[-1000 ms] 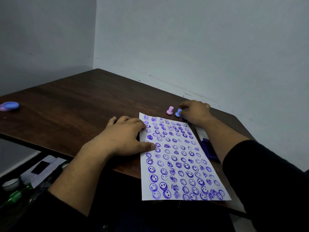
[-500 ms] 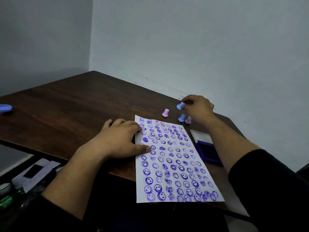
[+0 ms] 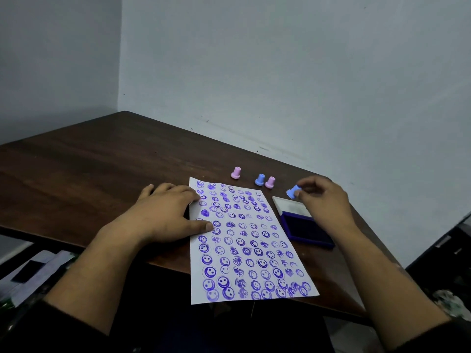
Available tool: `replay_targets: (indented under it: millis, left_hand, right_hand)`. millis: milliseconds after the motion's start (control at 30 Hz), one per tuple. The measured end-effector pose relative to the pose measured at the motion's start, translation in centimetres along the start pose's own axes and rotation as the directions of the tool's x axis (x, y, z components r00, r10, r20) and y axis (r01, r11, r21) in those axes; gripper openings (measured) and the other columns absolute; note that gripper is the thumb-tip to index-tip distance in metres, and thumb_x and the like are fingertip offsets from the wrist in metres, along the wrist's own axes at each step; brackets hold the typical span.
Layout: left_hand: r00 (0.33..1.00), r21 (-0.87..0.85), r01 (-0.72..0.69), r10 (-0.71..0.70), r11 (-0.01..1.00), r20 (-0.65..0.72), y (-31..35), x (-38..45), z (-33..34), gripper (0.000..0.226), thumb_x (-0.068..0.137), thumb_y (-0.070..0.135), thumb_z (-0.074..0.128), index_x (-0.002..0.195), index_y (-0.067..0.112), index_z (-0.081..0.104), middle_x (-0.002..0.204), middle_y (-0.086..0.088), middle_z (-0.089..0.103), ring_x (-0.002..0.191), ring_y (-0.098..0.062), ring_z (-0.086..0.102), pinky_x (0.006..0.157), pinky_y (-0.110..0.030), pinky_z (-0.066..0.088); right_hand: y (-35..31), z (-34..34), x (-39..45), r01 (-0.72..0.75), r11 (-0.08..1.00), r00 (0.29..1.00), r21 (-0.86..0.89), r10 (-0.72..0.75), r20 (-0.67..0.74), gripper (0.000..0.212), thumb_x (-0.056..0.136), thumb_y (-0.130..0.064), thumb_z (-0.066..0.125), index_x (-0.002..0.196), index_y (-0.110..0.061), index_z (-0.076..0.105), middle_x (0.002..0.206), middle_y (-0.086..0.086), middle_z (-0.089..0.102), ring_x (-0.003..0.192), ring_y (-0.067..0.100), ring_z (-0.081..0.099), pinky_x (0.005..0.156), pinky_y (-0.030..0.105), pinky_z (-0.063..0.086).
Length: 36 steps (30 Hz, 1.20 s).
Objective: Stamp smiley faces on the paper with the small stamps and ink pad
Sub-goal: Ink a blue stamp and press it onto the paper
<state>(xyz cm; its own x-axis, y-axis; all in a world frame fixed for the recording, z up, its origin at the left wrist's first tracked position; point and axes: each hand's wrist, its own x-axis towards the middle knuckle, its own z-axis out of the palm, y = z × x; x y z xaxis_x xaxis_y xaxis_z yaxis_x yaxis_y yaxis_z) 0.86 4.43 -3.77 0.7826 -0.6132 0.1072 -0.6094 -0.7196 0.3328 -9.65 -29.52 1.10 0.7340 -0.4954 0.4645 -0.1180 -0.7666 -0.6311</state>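
1. Left hand [image 3: 163, 215] lying flat, fingers spread, pinning paper [image 3: 251, 253] so it stays put.
2. Right hand [image 3: 322, 200] pinching blue stamp [image 3: 292, 192] above ink pad [image 3: 304, 229], likely for inking.

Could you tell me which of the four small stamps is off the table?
The blue stamp in the right hand; the other three stand on the table.

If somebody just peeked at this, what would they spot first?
Probably the paper, lying in the middle of the dark table and crowded with purple smiley stamps, with the left hand pressing flat on its left edge. Next, the right hand pinching a blue stamp above the open ink pad. Three more stamps stand just beyond the paper.
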Motion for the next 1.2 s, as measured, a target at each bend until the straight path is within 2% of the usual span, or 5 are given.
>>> replay_targets:
  millis: [233, 367, 600, 900, 1200]
  left_hand:
    - [1.000, 0.001, 0.004, -0.004, 1.000, -0.006, 0.1, -0.1, 0.0, 0.092, 0.071, 0.092, 0.042, 0.147, 0.040, 0.040, 0.157, 0.021, 0.033, 0.145, -0.012, 0.022, 0.120, -0.052, 0.010]
    - [1.000, 0.012, -0.002, 0.002, 1.000, -0.015, 0.1, -0.1, 0.0, 0.090, 0.071, 0.092, 0.043, 0.146, 0.041, 0.041, 0.155, 0.021, 0.036, 0.143, -0.013, 0.025, 0.119, -0.052, 0.014]
    - [1.000, 0.012, -0.003, 0.003, 1.000, -0.028, 0.0, 0.0, 0.2, 0.091, 0.070, 0.092, 0.043, 0.145, 0.041, 0.042, 0.154, 0.020, 0.037, 0.143, -0.014, 0.026, 0.118, -0.051, 0.016]
    - [1.000, 0.014, -0.005, 0.005, 1.000, -0.027, 0.0, 0.0, 0.2, 0.090, 0.071, 0.092, 0.043, 0.145, 0.040, 0.042, 0.154, 0.020, 0.037, 0.143, -0.014, 0.026, 0.118, -0.051, 0.016]
    - [1.000, 0.011, -0.001, 0.001, 1.000, -0.015, -0.1, 0.0, 0.2, 0.091, 0.070, 0.093, 0.042, 0.145, 0.040, 0.042, 0.155, 0.021, 0.037, 0.143, -0.014, 0.025, 0.118, -0.051, 0.015]
  right_hand:
    - [2.8, -0.4, -3.3, -0.053, 0.998, 0.999, -0.031, 0.053, -0.005, 0.016, 0.091, -0.029, 0.081, 0.090, -0.044, 0.077, 0.090, -0.044, 0.068, 0.095, -0.003, 0.067, 0.076, 0.027, 0.055]
    - [3.3, -0.3, -3.8, -0.041, 0.998, 0.999, -0.051, 0.039, -0.029, 0.013, 0.090, -0.026, 0.082, 0.087, -0.038, 0.077, 0.094, -0.028, 0.074, 0.099, 0.007, 0.068, 0.082, 0.033, 0.055]
    - [2.9, -0.2, -4.3, 0.027, 0.995, 0.999, -0.095, -0.030, -0.031, 0.017, 0.090, -0.028, 0.084, 0.087, -0.042, 0.073, 0.108, -0.011, 0.076, 0.104, 0.011, 0.064, 0.076, 0.018, 0.043]
    - [2.2, 0.1, -4.1, -0.019, 0.984, 0.997, -0.177, 0.031, 0.067, 0.015, 0.090, -0.036, 0.083, 0.080, -0.041, 0.073, 0.095, -0.025, 0.070, 0.113, 0.017, 0.066, 0.103, 0.056, 0.051]
    - [2.1, 0.1, -4.4, 0.007, 0.982, 0.997, -0.190, 0.008, 0.081, 0.012, 0.091, -0.037, 0.082, 0.086, -0.043, 0.073, 0.098, -0.022, 0.070, 0.111, 0.017, 0.065, 0.095, 0.052, 0.057]
